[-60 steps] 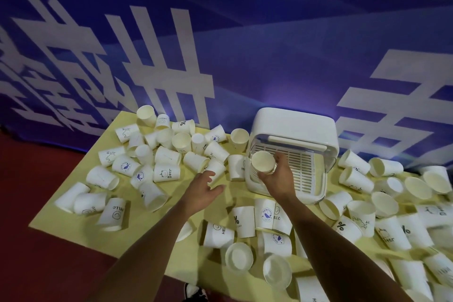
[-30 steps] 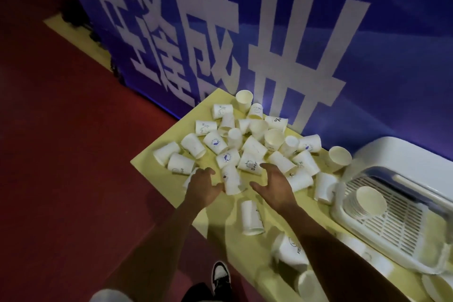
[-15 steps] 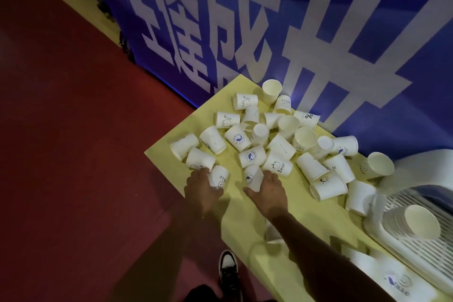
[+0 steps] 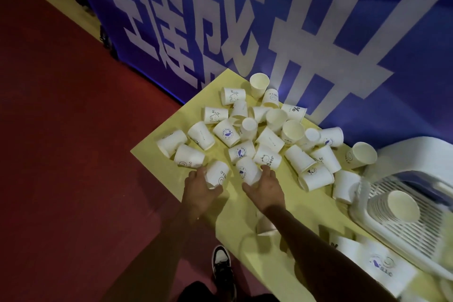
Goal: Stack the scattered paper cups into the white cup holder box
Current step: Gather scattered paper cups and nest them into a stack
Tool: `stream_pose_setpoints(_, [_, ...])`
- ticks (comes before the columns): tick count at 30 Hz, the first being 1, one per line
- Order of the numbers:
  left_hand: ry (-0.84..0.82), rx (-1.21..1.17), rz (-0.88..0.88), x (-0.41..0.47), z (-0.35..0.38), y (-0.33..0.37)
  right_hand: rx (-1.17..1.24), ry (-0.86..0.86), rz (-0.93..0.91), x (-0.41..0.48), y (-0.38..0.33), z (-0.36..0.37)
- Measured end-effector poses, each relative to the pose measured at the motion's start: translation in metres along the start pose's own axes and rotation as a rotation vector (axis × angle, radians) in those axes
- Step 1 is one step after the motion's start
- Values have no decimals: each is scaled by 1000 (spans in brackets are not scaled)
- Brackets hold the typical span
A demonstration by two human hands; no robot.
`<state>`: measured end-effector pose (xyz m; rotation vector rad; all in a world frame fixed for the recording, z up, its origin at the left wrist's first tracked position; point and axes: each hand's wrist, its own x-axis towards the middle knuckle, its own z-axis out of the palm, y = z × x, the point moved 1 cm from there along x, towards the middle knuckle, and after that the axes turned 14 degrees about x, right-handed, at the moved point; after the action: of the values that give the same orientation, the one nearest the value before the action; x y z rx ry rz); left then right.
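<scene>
Cup stack [image 4: 402, 206] in white holder box [image 4: 415, 235], left grip [image 4: 201, 189] clasps HELLO cup [image 4: 218, 173], right grip [image 4: 267, 186] clasps blue-logo cup [image 4: 248, 171]

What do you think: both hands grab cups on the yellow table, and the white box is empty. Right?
No: the white box is not empty. The head view shows a stack of cups inside it. The left hand does grip the HELLO cup and the right hand the blue-logo cup on the yellow table.
</scene>
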<state>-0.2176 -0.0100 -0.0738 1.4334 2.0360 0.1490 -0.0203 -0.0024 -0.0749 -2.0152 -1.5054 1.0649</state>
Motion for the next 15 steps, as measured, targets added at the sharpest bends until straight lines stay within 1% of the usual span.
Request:
stream_pose_setpoints(5, [0,-38,100,-5,-4,31,152,139,-35,-10,4,-46])
stream_pose_setpoints(9, [-79,-27,198,-17,5,69,186,259,-34,-23,19,-89])
stream_pose_setpoints(15, [-130,-7,345,-46,32,140,238,453,-8,-54,54,-158])
